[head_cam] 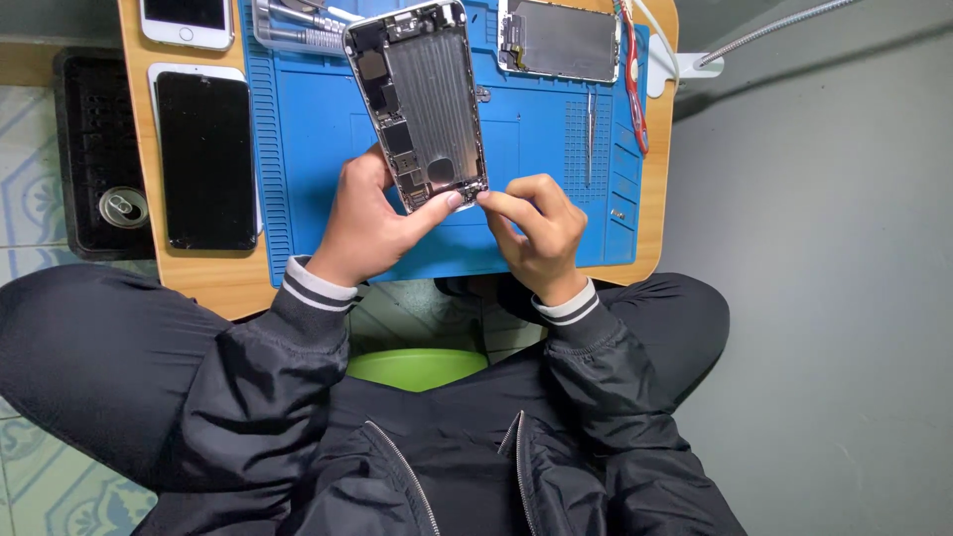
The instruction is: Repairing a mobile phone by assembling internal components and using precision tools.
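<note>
Left hand (362, 223) raised, fingers curled, thumb extended rightward in a pinch. Right hand (536, 233) near it, fingertips (493, 201) pinched, almost meeting the left thumb. Both forearms angled inward.

Head-worn view, straight down, close.

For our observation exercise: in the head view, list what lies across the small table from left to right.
Drink can → black-screened phone → left hand → opened phone body → right hand → tweezers → red-handled tool.
</note>
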